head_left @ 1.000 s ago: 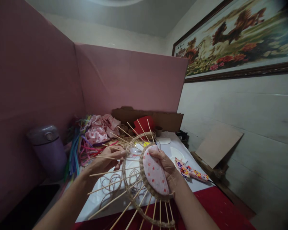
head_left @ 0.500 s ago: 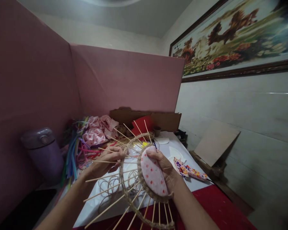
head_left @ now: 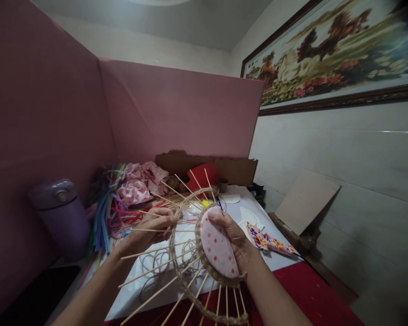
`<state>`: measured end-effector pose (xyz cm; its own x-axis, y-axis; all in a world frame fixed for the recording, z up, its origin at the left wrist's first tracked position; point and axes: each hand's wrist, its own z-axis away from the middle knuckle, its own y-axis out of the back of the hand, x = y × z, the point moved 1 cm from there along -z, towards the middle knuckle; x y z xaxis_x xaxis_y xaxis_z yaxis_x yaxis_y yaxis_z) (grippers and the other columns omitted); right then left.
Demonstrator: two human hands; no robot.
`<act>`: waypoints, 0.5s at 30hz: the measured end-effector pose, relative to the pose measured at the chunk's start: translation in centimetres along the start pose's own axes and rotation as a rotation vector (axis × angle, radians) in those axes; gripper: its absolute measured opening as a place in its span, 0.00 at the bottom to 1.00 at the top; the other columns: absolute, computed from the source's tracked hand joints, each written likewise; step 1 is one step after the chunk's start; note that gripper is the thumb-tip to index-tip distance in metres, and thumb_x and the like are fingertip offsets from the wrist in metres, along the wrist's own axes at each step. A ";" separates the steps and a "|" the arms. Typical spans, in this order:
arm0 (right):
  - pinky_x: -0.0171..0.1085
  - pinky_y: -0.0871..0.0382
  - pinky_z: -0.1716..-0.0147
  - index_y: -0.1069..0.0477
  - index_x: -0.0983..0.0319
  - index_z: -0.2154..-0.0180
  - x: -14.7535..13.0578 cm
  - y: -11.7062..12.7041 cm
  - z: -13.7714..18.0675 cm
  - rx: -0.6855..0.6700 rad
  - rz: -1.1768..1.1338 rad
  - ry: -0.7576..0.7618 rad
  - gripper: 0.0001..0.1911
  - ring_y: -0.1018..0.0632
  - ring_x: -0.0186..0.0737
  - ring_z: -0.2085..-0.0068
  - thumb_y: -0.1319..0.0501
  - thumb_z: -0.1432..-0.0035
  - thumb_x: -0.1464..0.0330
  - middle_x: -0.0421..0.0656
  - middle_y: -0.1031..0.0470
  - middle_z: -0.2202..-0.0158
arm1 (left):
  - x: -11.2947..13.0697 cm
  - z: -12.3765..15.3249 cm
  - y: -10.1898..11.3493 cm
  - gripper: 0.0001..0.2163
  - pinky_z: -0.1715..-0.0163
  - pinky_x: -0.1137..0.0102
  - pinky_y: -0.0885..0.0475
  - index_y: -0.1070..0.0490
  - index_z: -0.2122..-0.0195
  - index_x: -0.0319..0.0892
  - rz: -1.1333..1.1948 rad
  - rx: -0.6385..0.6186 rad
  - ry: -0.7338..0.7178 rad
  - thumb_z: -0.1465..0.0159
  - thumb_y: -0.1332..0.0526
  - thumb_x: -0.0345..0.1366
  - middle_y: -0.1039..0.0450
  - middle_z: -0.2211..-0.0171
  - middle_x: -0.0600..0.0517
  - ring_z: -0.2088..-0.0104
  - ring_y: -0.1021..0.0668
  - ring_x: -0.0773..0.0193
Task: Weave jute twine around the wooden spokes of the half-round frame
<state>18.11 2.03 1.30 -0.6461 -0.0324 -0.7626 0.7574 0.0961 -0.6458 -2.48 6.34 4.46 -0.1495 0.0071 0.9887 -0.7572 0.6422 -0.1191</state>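
My right hand (head_left: 231,233) grips a half-round pad (head_left: 217,246) covered in pale pink fabric with red dots, thumb on top. Thin wooden sticks (head_left: 153,295) fan out from the pad's curved edge, which is wrapped in twine. Farther out, a braided twine ring (head_left: 173,260) runs in an arc across the sticks. At the left side of that arc, my left hand (head_left: 158,224) pinches the twine where it meets a stick. Loose twine (head_left: 154,265) lies in loops on the white surface under the frame.
A purple lidded container (head_left: 59,219) stands at the left, near colourful pipe cleaners (head_left: 104,217) and crumpled dotted fabric (head_left: 136,188). Behind are red paper (head_left: 201,176), a small brown cup (head_left: 222,184) and cardboard (head_left: 238,171). Flower-patterned fabric pieces (head_left: 268,242) lie at the right.
My left fingers have shifted slightly at the twine ring. The right hand keeps its hold on the pad, and the view has moved only a little.
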 end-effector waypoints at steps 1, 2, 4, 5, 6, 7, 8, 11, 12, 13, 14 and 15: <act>0.32 0.29 0.77 0.30 0.65 0.73 0.0 0.0 0.0 -0.005 0.000 0.005 0.05 0.24 0.35 0.79 0.35 0.55 0.74 0.41 0.23 0.78 | 0.0 0.0 0.0 0.13 0.88 0.78 0.54 0.37 0.81 0.39 -0.001 -0.002 0.000 0.46 0.37 0.39 0.39 0.88 0.58 0.88 0.43 0.77; 0.32 0.29 0.76 0.30 0.66 0.73 0.0 0.0 0.0 -0.012 0.002 0.008 0.04 0.23 0.35 0.79 0.35 0.54 0.74 0.42 0.23 0.78 | 0.0 0.0 0.0 0.13 0.88 0.78 0.54 0.37 0.81 0.39 -0.001 -0.006 0.000 0.46 0.37 0.39 0.39 0.88 0.58 0.88 0.43 0.77; 0.32 0.29 0.76 0.29 0.66 0.73 0.0 0.0 0.0 -0.018 0.008 0.011 0.03 0.24 0.35 0.79 0.35 0.53 0.74 0.42 0.23 0.78 | -0.1 0.0 0.1 0.13 0.89 0.78 0.53 0.37 0.81 0.39 0.001 -0.016 -0.005 0.45 0.37 0.39 0.40 0.88 0.59 0.89 0.42 0.77; 0.32 0.29 0.76 0.29 0.66 0.73 0.0 0.0 0.1 -0.011 0.008 0.011 0.03 0.24 0.34 0.79 0.36 0.53 0.73 0.43 0.23 0.78 | -0.1 0.0 0.1 0.13 0.89 0.78 0.52 0.36 0.80 0.39 0.004 -0.022 -0.010 0.45 0.37 0.39 0.40 0.88 0.59 0.88 0.41 0.77; 0.32 0.29 0.76 0.29 0.66 0.73 0.0 0.0 0.1 0.001 0.007 0.006 0.03 0.24 0.34 0.79 0.36 0.53 0.73 0.43 0.23 0.78 | -0.2 0.0 0.1 0.12 0.89 0.78 0.51 0.36 0.80 0.39 0.006 -0.029 -0.016 0.46 0.36 0.40 0.40 0.87 0.59 0.88 0.41 0.76; 0.32 0.30 0.76 0.29 0.66 0.72 0.1 0.1 0.1 0.014 0.005 -0.002 0.03 0.24 0.34 0.79 0.36 0.53 0.73 0.42 0.23 0.78 | -0.2 0.0 0.2 0.13 0.88 0.78 0.50 0.36 0.79 0.39 0.009 -0.038 -0.021 0.46 0.36 0.40 0.40 0.87 0.59 0.88 0.40 0.76; 0.32 0.30 0.76 0.29 0.66 0.72 0.1 0.1 0.1 0.025 0.002 -0.009 0.04 0.24 0.34 0.79 0.35 0.53 0.73 0.42 0.23 0.78 | -0.2 0.0 0.2 0.13 0.88 0.78 0.49 0.35 0.79 0.38 0.012 -0.046 -0.026 0.47 0.35 0.41 0.40 0.86 0.58 0.87 0.39 0.76; 0.32 0.30 0.77 0.29 0.65 0.71 0.2 0.2 0.1 0.038 -0.012 -0.019 0.04 0.23 0.35 0.79 0.35 0.53 0.73 0.41 0.22 0.78 | -0.2 0.3 0.3 0.14 0.86 0.77 0.45 0.34 0.79 0.37 0.017 -0.058 -0.025 0.47 0.35 0.42 0.38 0.84 0.57 0.85 0.38 0.75; 0.32 0.29 0.77 0.29 0.64 0.71 0.2 0.2 0.1 0.038 -0.017 -0.015 0.04 0.23 0.34 0.79 0.35 0.53 0.73 0.41 0.22 0.78 | -0.2 0.4 0.3 0.14 0.86 0.77 0.44 0.33 0.79 0.37 0.017 -0.058 -0.020 0.47 0.35 0.42 0.38 0.83 0.56 0.84 0.37 0.75; 0.32 0.29 0.77 0.29 0.64 0.72 0.2 0.2 0.1 0.041 -0.023 -0.008 0.04 0.23 0.34 0.79 0.35 0.53 0.73 0.41 0.22 0.78 | -0.3 0.6 0.4 0.13 0.86 0.77 0.44 0.32 0.78 0.36 0.017 -0.061 -0.008 0.47 0.35 0.41 0.37 0.82 0.55 0.84 0.37 0.75; 0.31 0.29 0.76 0.30 0.64 0.72 0.2 0.3 0.0 0.046 -0.029 -0.003 0.04 0.23 0.34 0.79 0.35 0.53 0.73 0.40 0.22 0.78 | -0.3 0.8 0.4 0.11 0.86 0.77 0.44 0.31 0.76 0.36 0.015 -0.068 0.011 0.47 0.35 0.40 0.35 0.81 0.55 0.84 0.36 0.75; 0.31 0.29 0.76 0.30 0.64 0.72 0.2 0.3 0.0 0.052 -0.033 0.000 0.04 0.23 0.34 0.79 0.35 0.53 0.73 0.41 0.22 0.78 | -0.4 1.1 0.5 0.09 0.86 0.78 0.45 0.29 0.73 0.36 0.013 -0.072 0.029 0.47 0.34 0.38 0.34 0.80 0.54 0.84 0.36 0.75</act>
<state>18.27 2.01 0.96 -0.6710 -0.0345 -0.7406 0.7394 0.0431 -0.6719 -3.49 5.86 3.89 -0.1400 0.0372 0.9895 -0.7078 0.6951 -0.1263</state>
